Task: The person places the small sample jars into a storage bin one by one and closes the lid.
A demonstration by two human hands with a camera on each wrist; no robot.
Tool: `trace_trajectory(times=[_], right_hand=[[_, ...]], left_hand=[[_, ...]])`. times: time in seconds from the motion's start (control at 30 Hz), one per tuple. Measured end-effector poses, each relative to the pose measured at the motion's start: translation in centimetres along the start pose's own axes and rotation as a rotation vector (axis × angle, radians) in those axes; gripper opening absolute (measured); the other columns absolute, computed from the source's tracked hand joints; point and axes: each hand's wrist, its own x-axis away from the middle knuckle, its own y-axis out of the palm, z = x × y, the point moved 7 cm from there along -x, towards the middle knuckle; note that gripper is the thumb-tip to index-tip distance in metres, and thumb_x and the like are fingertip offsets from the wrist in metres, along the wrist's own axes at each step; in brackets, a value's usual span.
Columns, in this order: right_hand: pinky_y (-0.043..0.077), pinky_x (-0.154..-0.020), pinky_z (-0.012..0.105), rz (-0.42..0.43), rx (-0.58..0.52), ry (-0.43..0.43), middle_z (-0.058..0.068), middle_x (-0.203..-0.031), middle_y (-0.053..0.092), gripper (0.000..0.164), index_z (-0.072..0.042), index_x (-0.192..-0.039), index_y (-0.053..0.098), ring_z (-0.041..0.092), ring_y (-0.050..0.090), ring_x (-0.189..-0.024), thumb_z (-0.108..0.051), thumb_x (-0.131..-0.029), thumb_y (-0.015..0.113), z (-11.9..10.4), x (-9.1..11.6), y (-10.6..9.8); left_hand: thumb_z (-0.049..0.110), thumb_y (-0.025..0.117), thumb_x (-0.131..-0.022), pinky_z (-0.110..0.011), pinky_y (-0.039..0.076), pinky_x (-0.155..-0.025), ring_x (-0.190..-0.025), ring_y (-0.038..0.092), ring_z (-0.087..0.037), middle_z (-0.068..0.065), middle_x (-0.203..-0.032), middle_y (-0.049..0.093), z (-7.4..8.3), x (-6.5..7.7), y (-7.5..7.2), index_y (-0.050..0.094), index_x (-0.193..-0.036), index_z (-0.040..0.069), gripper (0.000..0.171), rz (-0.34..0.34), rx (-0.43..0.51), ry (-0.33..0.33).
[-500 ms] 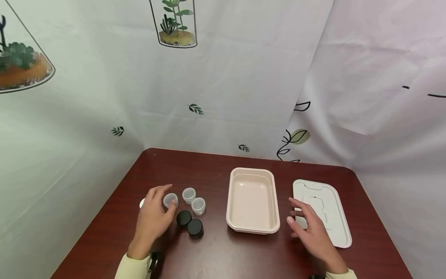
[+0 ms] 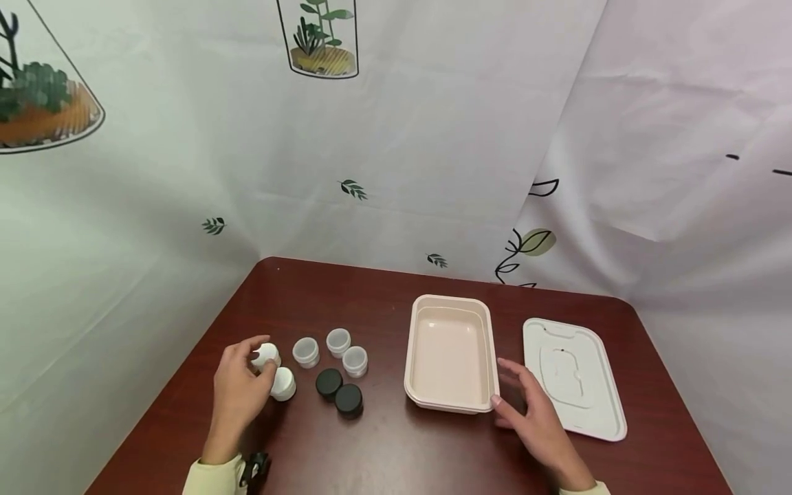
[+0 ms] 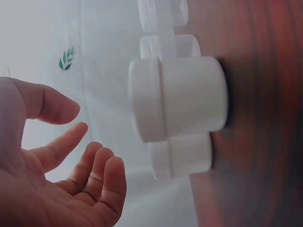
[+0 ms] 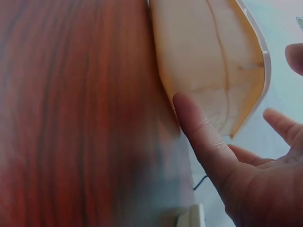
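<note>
My left hand (image 2: 238,393) hovers by two white lidded jars, a farther one (image 2: 267,353) and a nearer one (image 2: 283,384). Its fingers are loosely bent and spread. The left wrist view shows a gap between those fingertips and the nearest white jar (image 3: 189,97). Beside the right wall of a beige rectangular container (image 2: 450,361) is my right hand (image 2: 537,421), thumb near the rim and fingers extended. In the right wrist view the thumb overlaps the container's outer wall (image 4: 194,52); I cannot tell whether it touches.
Three translucent jars (image 2: 306,352) stand right of the white ones. Nearer me are two black jars, one (image 2: 329,383) beside the other (image 2: 349,401). A white rectangular lid (image 2: 578,385) lies flat at the right. Printed fabric (image 2: 396,151) hangs behind the brown table (image 2: 396,454).
My left hand has shifted left, away from a translucent jar and over to the white jars, which it largely hid before. My right hand has moved left from the lid to the container's side.
</note>
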Motion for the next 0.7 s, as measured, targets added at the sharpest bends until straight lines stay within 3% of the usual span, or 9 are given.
trace_trajectory(times=[0.07, 0.2, 0.27, 0.37, 0.5, 0.7], right_hand=[[0.065, -0.067, 0.037, -0.007, -0.025, 0.010, 0.026, -0.156, 0.049, 0.060, -0.019, -0.155, 0.045, 0.020, 0.064, -0.126, -0.015, -0.102, 0.071, 0.2, 0.0, 0.2], [0.065, -0.069, 0.039, -0.021, -0.064, 0.033, 0.028, -0.158, 0.046, 0.063, -0.019, -0.157, 0.043, 0.032, 0.065, -0.126, -0.014, -0.101, 0.072, 0.3, 0.0, 0.8], [0.065, -0.070, 0.039, -0.020, -0.077, 0.042, 0.028, -0.160, 0.045, 0.065, -0.020, -0.157, 0.043, 0.031, 0.064, -0.127, -0.013, -0.100, 0.073, 0.3, 0.1, 0.9], [0.065, -0.072, 0.039, -0.025, -0.087, 0.052, 0.026, -0.162, 0.042, 0.067, -0.020, -0.158, 0.042, 0.015, 0.063, -0.128, -0.012, -0.100, 0.073, 0.3, 0.2, 1.2], [0.066, -0.074, 0.040, -0.036, -0.106, 0.059, 0.025, -0.164, 0.039, 0.069, -0.019, -0.159, 0.040, -0.004, 0.056, -0.127, -0.010, -0.099, 0.073, 0.4, 0.2, 1.6], [0.066, -0.075, 0.042, -0.047, -0.163, 0.079, 0.025, -0.166, 0.034, 0.071, -0.017, -0.162, 0.036, -0.005, 0.058, -0.125, -0.007, -0.100, 0.070, 0.4, 0.2, 2.0]], left_hand=[[0.005, 0.071, -0.088, -0.026, 0.042, -0.077, -0.097, 0.060, -0.029, -0.019, -0.123, 0.059, -0.6, 0.1, -0.1, 0.070, -0.130, 0.006, 0.042, 0.009, 0.008, -0.039], [0.004, 0.072, -0.089, -0.011, 0.038, -0.075, -0.103, 0.059, -0.030, -0.021, -0.126, 0.056, -2.0, 0.2, -0.3, 0.067, -0.132, 0.003, 0.044, 0.013, 0.056, -0.103], [0.005, 0.071, -0.090, -0.004, 0.035, -0.074, -0.111, 0.058, -0.034, -0.023, -0.131, 0.055, -2.6, 0.1, -0.2, 0.064, -0.137, 0.002, 0.047, -0.005, 0.089, -0.130], [0.006, 0.069, -0.094, 0.000, 0.034, -0.077, -0.127, 0.056, -0.039, -0.024, -0.142, 0.052, -3.7, -0.2, 0.1, 0.057, -0.146, 0.003, 0.053, -0.061, 0.160, -0.192], [0.009, 0.066, -0.100, -0.002, 0.036, -0.080, -0.141, 0.050, -0.038, -0.023, -0.154, 0.049, -4.8, -0.2, 0.7, 0.047, -0.156, 0.007, 0.059, -0.161, 0.250, -0.281], [0.013, 0.066, -0.103, -0.003, 0.040, -0.078, -0.146, 0.046, -0.039, -0.026, -0.159, 0.046, -5.8, -0.5, 1.8, 0.038, -0.160, 0.005, 0.065, -0.291, 0.350, -0.327]])
